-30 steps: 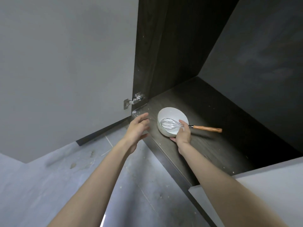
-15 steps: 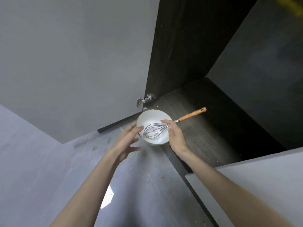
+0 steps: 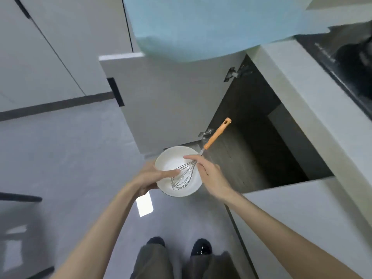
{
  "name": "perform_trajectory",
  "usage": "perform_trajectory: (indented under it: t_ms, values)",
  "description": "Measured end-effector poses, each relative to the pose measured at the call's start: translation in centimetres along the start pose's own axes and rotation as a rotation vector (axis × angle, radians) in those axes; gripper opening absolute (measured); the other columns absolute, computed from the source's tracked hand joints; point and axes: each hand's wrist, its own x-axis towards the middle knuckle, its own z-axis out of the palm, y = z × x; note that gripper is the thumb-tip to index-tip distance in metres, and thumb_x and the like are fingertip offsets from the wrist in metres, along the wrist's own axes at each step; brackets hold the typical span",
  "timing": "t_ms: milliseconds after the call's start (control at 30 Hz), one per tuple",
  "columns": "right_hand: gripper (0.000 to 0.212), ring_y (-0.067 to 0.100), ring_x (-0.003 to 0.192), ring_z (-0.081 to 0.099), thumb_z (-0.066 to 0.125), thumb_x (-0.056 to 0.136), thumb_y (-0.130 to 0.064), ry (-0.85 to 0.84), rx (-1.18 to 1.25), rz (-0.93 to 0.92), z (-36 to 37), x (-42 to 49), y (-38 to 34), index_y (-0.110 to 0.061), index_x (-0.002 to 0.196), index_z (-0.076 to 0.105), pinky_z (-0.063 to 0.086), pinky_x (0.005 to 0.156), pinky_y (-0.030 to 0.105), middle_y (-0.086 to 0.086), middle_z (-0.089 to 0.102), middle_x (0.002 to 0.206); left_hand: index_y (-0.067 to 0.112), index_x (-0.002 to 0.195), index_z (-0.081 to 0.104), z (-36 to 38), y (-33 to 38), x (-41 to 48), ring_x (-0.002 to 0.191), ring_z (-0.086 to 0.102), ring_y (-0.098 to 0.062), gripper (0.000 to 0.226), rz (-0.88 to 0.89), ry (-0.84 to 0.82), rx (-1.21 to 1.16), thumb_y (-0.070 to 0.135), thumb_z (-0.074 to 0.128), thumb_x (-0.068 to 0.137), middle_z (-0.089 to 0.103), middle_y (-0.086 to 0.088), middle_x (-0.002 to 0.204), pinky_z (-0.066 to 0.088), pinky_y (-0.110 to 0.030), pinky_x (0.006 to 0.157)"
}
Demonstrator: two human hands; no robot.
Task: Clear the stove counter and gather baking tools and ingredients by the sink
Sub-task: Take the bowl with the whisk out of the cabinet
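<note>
I'm fetching tools: my left hand (image 3: 150, 178) and right hand (image 3: 209, 174) clamp the bowl (image 3: 178, 171) by its rim, whisk (image 3: 187, 172) inside, just near of the open cabinet (image 3: 251, 141). Next, carry it level to the sink.

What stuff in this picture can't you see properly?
- Fingers of the left hand: head view, tucked under the round white bowl.
- Black stove top: head view, blurred and cut off by the right edge.
- Back of the open dark wooden cabinet: head view, too shadowed.
- Right hand on the wire whisk with orange handle: unclear whether it grips the whisk or only the bowl rim.
</note>
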Motion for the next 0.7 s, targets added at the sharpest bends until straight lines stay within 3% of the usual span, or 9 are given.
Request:
perform_trajectory:
  t_ms: [167, 333, 400, 500, 600, 700]
  values:
    - [0.049, -0.008, 0.062, 0.047, 0.032, 0.097, 0.002, -0.042, -0.019, -0.061, -3.9, -2.7, -11.6, -0.029, 0.122, 0.06, 0.035, 0.057, 0.01, -0.019, 0.042, 0.065, 0.034, 0.107, 0.058, -1.5, 7.2, -9.7, 0.078, 0.069, -0.007, 0.053, 0.103, 0.093, 0.061, 0.013, 0.085, 0.066, 0.071, 0.007, 0.095, 0.054, -0.027, 0.057]
    - [0.049, -0.005, 0.071, 0.05, 0.033, 0.097, 0.0, -0.081, -0.036, -0.146, -6.6, -3.3, -20.5, -0.032, 0.125, 0.058, 0.036, 0.065, 0.008, -0.014, 0.053, 0.083, 0.032, 0.114, 0.056, -2.9, 13.5, -16.8, 0.084, 0.063, -0.01, 0.061, 0.193, 0.182, 0.059, 0.01, 0.085, 0.064, 0.066, 0.007, 0.099, 0.053, -0.024, 0.054]
    - [0.051, 0.002, 0.09, 0.055, 0.033, 0.098, -0.003, -0.123, -0.052, -0.186, -7.2, -3.1, -23.7, -0.041, 0.124, 0.055, 0.041, 0.08, 0.017, -0.007, 0.061, 0.103, 0.028, 0.115, 0.057, -4.0, 15.5, -19.3, 0.083, 0.063, -0.011, 0.063, 0.203, 0.231, 0.045, 0.015, 0.087, 0.061, 0.067, 0.005, 0.1, 0.052, -0.025, 0.054]
    - [0.052, 0.014, 0.109, 0.051, 0.031, 0.099, -0.007, -0.19, -0.105, -0.236, -7.7, -2.5, -27.1, -0.047, 0.127, 0.05, 0.04, 0.093, 0.03, 0.0, 0.057, 0.123, 0.027, 0.114, 0.059, -5.6, 17.2, -21.6, 0.083, 0.065, -0.012, 0.065, 0.217, 0.276, -0.002, 0.02, 0.088, 0.056, 0.069, 0.003, 0.102, 0.052, -0.025, 0.054]
    - [0.052, 0.013, 0.106, 0.049, 0.032, 0.098, -0.006, -0.247, -0.153, -0.284, -7.6, -2.1, -30.5, -0.042, 0.132, 0.047, 0.036, 0.089, 0.026, 0.003, 0.056, 0.124, 0.028, 0.114, 0.059, -7.4, 18.4, -23.5, 0.082, 0.067, -0.014, 0.061, 0.241, 0.319, -0.051, 0.017, 0.087, 0.061, 0.069, 0.001, 0.103, 0.052, -0.025, 0.054]
    - [0.054, 0.011, 0.123, 0.043, 0.034, 0.096, -0.004, -0.283, -0.164, -0.356, -7.3, -1.5, -32.8, -0.039, 0.136, 0.045, 0.032, 0.101, 0.023, -0.001, 0.051, 0.135, 0.03, 0.108, 0.059, -8.6, 19.1, -24.9, 0.08, 0.066, -0.012, 0.049, 0.263, 0.348, -0.108, 0.011, 0.082, 0.069, 0.069, 0.004, 0.099, 0.053, -0.026, 0.055]
